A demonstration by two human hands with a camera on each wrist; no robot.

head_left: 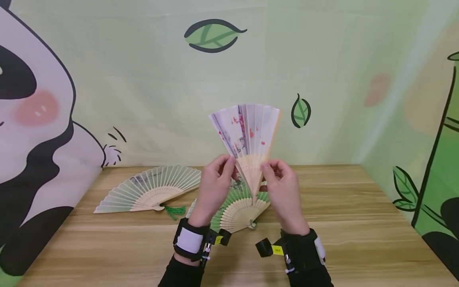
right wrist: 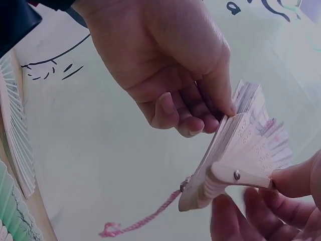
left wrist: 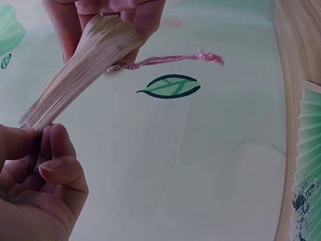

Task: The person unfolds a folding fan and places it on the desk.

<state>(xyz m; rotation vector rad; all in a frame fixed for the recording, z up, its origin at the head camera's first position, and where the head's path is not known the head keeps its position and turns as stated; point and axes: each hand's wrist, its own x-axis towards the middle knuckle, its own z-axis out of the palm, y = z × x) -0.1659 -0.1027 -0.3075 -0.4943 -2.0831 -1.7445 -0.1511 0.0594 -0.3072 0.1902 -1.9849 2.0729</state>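
Observation:
A partly spread folding fan (head_left: 242, 133), white and lilac with red blossoms and pale wooden ribs, stands upright with its pivot down. My left hand (head_left: 216, 181) pinches its left edge between thumb and fingers. On the right edge, my right hand (head_left: 283, 191) pinches the ribs, its thumb (right wrist: 291, 178) against the outer guard. In the left wrist view the ribs (left wrist: 75, 70) appear stacked edge-on between both hands. A pink twisted cord (right wrist: 145, 221) hangs from the pivot end. Behind the hands, a green fan (head_left: 242, 211) lies spread on the table, partly hidden.
A pale green-white fan (head_left: 150, 191) lies spread at the left on the wooden table (head_left: 340, 223), its green tassel (head_left: 175, 211) beside the pivot. A cloth backdrop (head_left: 143, 79) with leaf and panda drawings rises behind the table. Both wrists wear strapped cameras.

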